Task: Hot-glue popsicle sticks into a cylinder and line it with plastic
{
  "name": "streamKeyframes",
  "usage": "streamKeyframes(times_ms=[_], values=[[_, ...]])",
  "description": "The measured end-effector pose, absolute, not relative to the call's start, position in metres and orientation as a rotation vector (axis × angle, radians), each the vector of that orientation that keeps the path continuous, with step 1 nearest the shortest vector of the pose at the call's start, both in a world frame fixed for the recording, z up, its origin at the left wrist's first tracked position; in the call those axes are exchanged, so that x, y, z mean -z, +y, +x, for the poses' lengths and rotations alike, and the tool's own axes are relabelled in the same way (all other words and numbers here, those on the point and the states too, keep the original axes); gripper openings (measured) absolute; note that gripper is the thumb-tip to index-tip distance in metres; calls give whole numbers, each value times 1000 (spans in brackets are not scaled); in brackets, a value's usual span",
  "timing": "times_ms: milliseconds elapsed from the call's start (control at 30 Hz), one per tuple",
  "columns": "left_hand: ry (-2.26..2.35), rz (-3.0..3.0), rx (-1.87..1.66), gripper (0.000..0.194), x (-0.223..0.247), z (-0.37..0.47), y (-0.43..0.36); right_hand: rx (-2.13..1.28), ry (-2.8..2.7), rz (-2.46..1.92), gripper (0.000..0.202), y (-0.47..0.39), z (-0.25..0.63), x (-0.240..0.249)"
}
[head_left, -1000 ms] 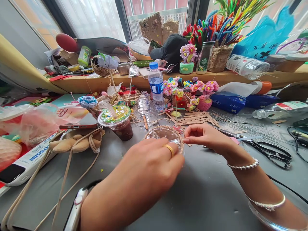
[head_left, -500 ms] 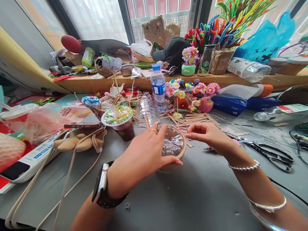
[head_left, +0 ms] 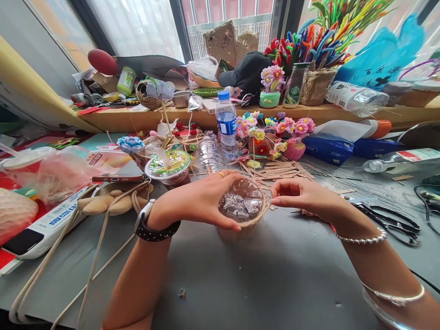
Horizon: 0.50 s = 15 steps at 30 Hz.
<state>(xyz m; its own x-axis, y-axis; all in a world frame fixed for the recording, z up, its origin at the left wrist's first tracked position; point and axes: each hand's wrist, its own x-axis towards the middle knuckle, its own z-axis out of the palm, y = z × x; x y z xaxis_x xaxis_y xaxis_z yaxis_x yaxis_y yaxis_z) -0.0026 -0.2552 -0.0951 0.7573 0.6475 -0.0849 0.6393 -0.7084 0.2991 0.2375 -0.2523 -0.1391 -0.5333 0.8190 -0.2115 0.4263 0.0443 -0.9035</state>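
Note:
The cut-off base of a clear plastic bottle (head_left: 242, 201) stands bottom-up on the grey table, its side covered in brownish material that is mostly hidden. A thin twine (head_left: 255, 221) runs around its upper rim. My left hand (head_left: 197, 199) grips the base from the left, thumb at the front and fingertips hidden behind. To the right of the rim, my right hand (head_left: 297, 195) is closed in a pinch on the twine, thumb against index finger.
A drink cup (head_left: 168, 167) and a clear ribbed bottle piece (head_left: 209, 156) stand behind my left hand. Cardboard strips (head_left: 285, 170) lie beyond the base. Black scissors (head_left: 388, 220) rest at right. A phone (head_left: 118, 178) and a corded beige bundle (head_left: 99, 204) are at left.
My left hand has shifted from over the top of the base to its left side, uncovering more of it. My right hand has moved slightly right with the twine.

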Motion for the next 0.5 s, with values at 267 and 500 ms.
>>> streamKeyframes(times_ms=[267, 500], values=[[985, 2549, 31, 87, 89, -6, -253, -1542, -2006, -1171, 24, -251, 235, 144], [1090, 2556, -134, 85, 101, 13, -260, -1536, -1996, -1161, 26, -251, 235, 141]])
